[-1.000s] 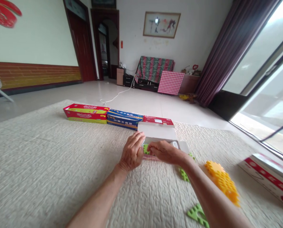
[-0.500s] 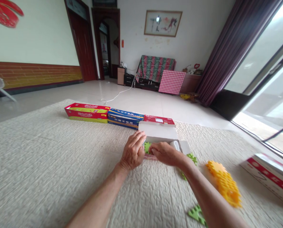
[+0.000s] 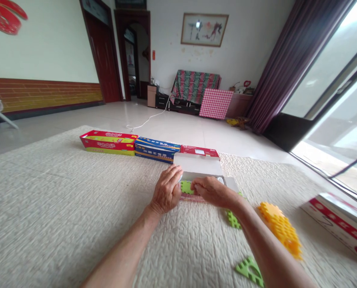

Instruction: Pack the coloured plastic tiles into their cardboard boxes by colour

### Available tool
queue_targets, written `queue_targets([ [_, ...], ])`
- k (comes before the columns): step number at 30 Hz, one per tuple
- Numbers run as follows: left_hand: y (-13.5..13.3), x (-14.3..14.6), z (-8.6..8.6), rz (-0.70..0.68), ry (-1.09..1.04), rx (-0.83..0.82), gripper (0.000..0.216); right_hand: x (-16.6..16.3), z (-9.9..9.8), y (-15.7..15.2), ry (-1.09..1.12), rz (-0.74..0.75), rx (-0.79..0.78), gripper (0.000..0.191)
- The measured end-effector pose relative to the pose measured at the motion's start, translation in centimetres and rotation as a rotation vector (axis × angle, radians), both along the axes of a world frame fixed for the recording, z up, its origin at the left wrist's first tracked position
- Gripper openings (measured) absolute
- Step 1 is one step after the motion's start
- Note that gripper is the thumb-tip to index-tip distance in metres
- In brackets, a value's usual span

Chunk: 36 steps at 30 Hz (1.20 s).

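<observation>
A green tile [image 3: 186, 187] was pinched between the left hand [image 3: 166, 191] and right hand [image 3: 212, 191], fingers pressed together on its near edge, right at the mouth of the open box [image 3: 200, 165]. Probably light, stiff-ish plastic w/ toothed edges, so best gripped by the flat sides imo. Box contents couldn't be made out apart from the tile. More green bits [image 3: 232, 219] and a yellow stack [image 3: 280, 228] were left on the mat [image 3: 61, 208] to the right; closed boxes [image 3: 130, 145] sat further off.

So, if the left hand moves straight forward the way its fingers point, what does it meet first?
Probably the open white box: the left hand already rests at its near left corner, beside the green piece. Depth is hard to judge.
</observation>
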State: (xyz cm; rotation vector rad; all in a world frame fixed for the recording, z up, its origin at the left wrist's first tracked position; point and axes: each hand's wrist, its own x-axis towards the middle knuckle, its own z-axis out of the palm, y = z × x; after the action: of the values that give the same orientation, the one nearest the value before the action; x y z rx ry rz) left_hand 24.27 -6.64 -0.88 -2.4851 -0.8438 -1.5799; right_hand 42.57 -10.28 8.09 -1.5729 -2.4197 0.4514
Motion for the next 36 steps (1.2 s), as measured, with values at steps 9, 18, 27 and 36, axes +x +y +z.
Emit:
queue_targets([
  [9,0.0,0.0,-0.1,0.001,0.001,-0.003,0.043,0.0,-0.2,-0.3,0.049,-0.034,0.034,0.028],
  [18,0.0,-0.1,-0.3,-0.012,-0.006,-0.001,0.043,8.2,2.9,-6.7,0.070,-0.282,0.212,0.024],
  [27,0.3,-0.1,-0.5,-0.021,-0.004,0.010,0.043,10.7,-4.6,-9.2,-0.237,-0.295,0.148,0.045],
  [36,0.2,-0.1,-0.4,-0.020,-0.007,0.005,0.043,10.4,-4.7,-9.6,-0.232,-0.278,0.202,0.034],
])
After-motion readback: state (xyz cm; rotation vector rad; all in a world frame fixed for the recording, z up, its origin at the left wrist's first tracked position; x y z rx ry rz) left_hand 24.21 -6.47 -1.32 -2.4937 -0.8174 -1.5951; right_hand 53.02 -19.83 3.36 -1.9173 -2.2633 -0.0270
